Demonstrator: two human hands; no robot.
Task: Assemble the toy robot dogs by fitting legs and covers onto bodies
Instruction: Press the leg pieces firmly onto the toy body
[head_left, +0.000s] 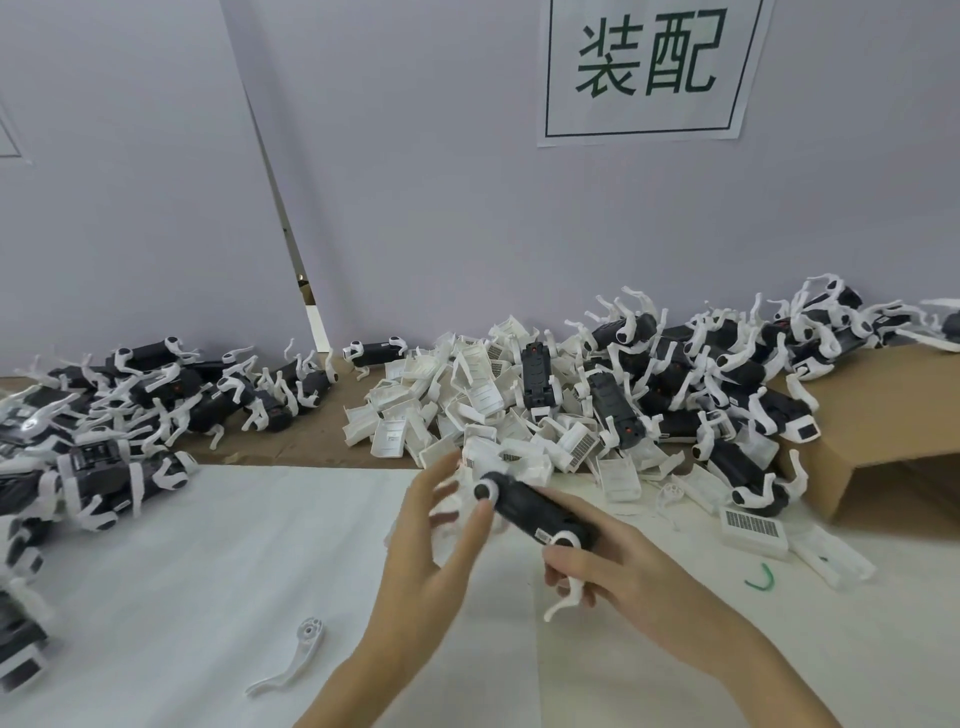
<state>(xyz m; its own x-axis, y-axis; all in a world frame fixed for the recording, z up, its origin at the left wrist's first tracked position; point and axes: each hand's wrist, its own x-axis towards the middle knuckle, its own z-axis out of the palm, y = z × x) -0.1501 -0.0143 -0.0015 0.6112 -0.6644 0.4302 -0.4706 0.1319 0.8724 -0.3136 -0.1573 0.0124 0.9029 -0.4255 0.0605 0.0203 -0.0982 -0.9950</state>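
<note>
White cloth-covered table (208, 571): your right hand (613, 566) grips the black plastic dog body (535, 506); your left hand (441, 540), fingers spread, touches its far end

This is a small assembly workshop for toys. A printed sign (652, 67) with two large green Chinese characters hangs on the plain partition wall (415, 208), and the counter (208, 571) below it carries bulk heaps of identical parts: white covers (467, 395), black bodies with white legs (727, 374), and an opened cardboard box (883, 415).
</note>
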